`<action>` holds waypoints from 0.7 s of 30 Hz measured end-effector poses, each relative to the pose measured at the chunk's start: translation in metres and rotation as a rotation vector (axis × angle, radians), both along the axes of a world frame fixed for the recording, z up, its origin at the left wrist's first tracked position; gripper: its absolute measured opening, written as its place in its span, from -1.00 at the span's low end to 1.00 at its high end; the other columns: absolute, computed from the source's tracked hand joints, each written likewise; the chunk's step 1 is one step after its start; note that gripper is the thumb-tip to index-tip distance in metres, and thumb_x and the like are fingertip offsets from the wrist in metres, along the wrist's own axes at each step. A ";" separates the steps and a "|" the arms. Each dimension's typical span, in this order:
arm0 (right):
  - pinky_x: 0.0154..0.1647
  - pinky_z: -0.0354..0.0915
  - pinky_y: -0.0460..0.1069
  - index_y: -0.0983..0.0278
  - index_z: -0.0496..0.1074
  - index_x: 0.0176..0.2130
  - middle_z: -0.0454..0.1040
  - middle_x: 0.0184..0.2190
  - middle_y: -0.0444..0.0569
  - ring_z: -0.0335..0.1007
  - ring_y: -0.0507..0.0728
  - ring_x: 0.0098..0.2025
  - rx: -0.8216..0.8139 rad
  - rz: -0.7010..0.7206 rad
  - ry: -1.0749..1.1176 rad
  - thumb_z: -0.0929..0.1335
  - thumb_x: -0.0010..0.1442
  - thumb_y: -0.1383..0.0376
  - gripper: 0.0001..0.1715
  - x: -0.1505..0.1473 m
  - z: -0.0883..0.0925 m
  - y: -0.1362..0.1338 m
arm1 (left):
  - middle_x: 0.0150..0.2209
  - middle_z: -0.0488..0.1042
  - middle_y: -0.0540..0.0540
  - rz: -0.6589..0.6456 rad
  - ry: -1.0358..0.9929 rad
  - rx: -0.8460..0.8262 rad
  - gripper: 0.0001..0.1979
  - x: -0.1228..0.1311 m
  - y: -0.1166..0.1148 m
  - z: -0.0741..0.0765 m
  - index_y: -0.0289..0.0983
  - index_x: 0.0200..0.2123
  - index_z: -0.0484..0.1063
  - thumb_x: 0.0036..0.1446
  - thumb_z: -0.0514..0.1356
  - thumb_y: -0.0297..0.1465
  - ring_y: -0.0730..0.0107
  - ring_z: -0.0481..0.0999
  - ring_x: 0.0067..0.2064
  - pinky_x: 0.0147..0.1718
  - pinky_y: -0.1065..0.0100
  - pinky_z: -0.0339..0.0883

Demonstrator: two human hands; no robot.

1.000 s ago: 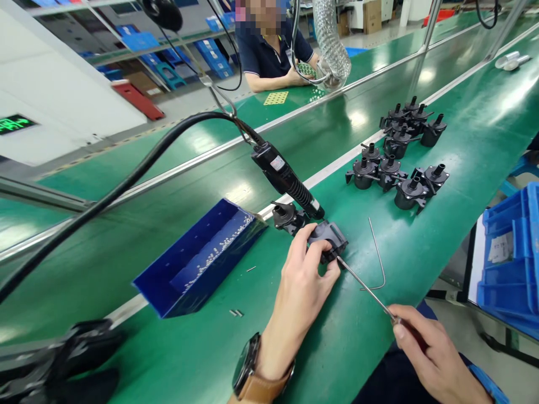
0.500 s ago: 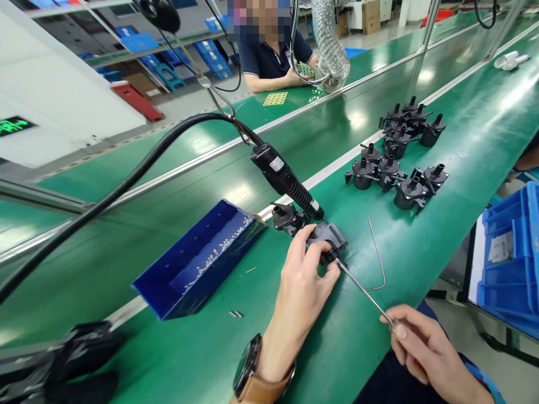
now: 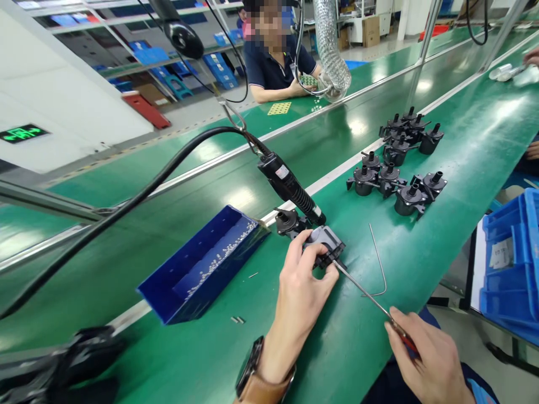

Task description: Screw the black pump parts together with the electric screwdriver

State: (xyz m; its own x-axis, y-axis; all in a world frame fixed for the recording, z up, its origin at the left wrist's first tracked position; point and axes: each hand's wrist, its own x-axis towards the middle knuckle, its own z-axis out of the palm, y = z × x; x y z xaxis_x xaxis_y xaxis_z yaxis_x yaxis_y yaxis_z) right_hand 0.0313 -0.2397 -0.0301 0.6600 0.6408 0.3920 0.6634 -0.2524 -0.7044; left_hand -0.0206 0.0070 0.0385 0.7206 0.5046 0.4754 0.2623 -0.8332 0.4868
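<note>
My left hand (image 3: 301, 280) grips a black plastic pump housing (image 3: 326, 242) on the green bench, thumb on the near side and fingers over the top. In my right hand (image 3: 429, 350) is a screwdriver (image 3: 366, 292) with a long thin shaft and a reddish handle, mostly covered by my fingers. Its tip meets the near edge of the housing; the exact contact point is too small to make out. Behind the housing hangs a black electric screwdriver (image 3: 290, 188), its lower end close to the part. Another black pump (image 3: 289, 222) stands just beyond my left fingers.
A bent metal rod (image 3: 379, 261) lies right of the housing. Several black pumps (image 3: 396, 174) stand farther back. At left is a blue bin (image 3: 189, 269) of small screws, with small metal pins (image 3: 237, 320) nearby. A co-worker (image 3: 278, 67) sits across the bench; blue crates (image 3: 509, 264) are at right.
My right hand has shifted slightly down and its grip has changed, so the reddish handle now shows. My left hand stays on the housing. The camera view has tilted a little.
</note>
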 end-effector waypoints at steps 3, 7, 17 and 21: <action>-0.37 0.47 0.01 0.23 0.49 0.03 0.65 -0.36 0.02 0.59 0.17 -0.42 -0.013 -0.004 0.088 0.37 0.37 0.31 -0.76 0.004 0.004 -0.001 | 0.15 0.48 -0.29 0.014 -0.010 -0.006 -0.80 0.000 0.000 -0.001 -0.23 -0.20 0.48 0.08 0.30 -0.54 0.04 0.56 0.15 0.07 0.09 0.50; -0.37 0.43 -0.05 0.21 0.47 -0.17 0.52 -0.42 -0.04 0.49 0.10 -0.42 -0.049 0.050 0.501 0.21 0.49 0.18 -0.70 0.017 0.015 -0.007 | 0.15 0.48 -0.30 0.024 -0.013 -0.009 -0.80 0.000 0.001 -0.002 -0.23 -0.19 0.48 0.09 0.30 -0.53 0.02 0.56 0.16 0.06 0.08 0.50; -0.53 0.28 -0.11 0.25 0.46 -0.20 0.45 -0.43 -0.09 0.32 0.03 -0.48 0.108 -0.023 0.999 0.36 0.37 -0.02 -0.61 0.015 0.012 -0.004 | 0.10 0.50 -0.29 0.064 -0.061 0.001 -0.79 0.001 -0.001 -0.004 -0.23 -0.19 0.49 0.07 0.31 -0.52 -0.02 0.56 0.16 0.05 0.05 0.52; -0.49 0.34 -0.12 0.24 0.44 -0.38 0.44 -0.51 -0.10 0.34 0.03 -0.50 0.022 -0.024 0.826 0.33 0.41 0.00 -0.56 0.015 0.009 -0.007 | 0.13 0.49 -0.30 0.067 -0.053 0.000 -0.81 0.001 -0.002 -0.004 -0.23 -0.20 0.50 0.08 0.31 -0.51 -0.03 0.57 0.14 0.04 0.04 0.53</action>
